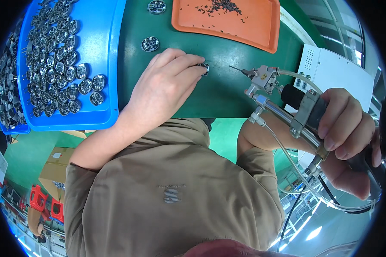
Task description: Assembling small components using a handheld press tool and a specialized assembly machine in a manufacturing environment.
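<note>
Head view: left hand [165,88] rests on the green work surface [223,92], fingertips closed together on 1 small round metal part [204,67] and pinning it flat to the mat. Right hand [349,139] is clamped around the handle of a powered screwdriver [287,105] with attached hoses; its bit tip [236,68] points at the part and stands near it, not touching. Step in hand, as judged: positioning for fastening. Next move calls for aligning the bit square over the part while holding it steady. Blue tray [109,64] of like parts lies left; orange tray [261,25] of screws lies above.
</note>
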Demonstrator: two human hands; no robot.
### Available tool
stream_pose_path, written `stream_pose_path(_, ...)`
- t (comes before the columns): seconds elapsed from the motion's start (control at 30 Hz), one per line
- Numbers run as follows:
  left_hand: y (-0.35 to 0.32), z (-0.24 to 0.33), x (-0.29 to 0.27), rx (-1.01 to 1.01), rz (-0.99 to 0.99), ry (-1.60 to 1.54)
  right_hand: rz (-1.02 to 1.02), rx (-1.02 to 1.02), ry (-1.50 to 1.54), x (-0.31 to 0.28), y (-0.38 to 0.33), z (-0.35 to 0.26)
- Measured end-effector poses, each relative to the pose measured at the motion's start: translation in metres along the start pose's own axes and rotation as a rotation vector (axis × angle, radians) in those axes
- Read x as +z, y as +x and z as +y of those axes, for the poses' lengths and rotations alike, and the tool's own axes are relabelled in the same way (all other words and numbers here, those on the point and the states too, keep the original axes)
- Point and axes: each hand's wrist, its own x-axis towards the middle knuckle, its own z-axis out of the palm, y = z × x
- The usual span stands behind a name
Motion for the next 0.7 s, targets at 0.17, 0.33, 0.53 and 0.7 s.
stream_pose_path(0.17, -0.0002, 0.0014, -0.0006, -0.010, -0.004, -0.007, -0.050, 0.012, -0.031, -0.0051, 0.0013, -0.0031)
stream_pose_path(0.33, -0.0006, 0.0027, -0.0019, -0.011, -0.006, -0.009, -0.150, 0.059, -0.057, -0.0059, 0.0085, -0.0067)
stream_pose_path(0.53, -0.0019, 0.0004, 0.0004, 0.002, -0.005, 0.010, -0.099, 0.005, -0.047, -0.0066, 0.0049, -0.0071)
stream_pose_path(0.7, -0.0025, -0.0014, 0.0009, 0.005, 0.000, -0.004, -0.062, -0.002, -0.030, -0.0047, 0.0038, -0.0040)
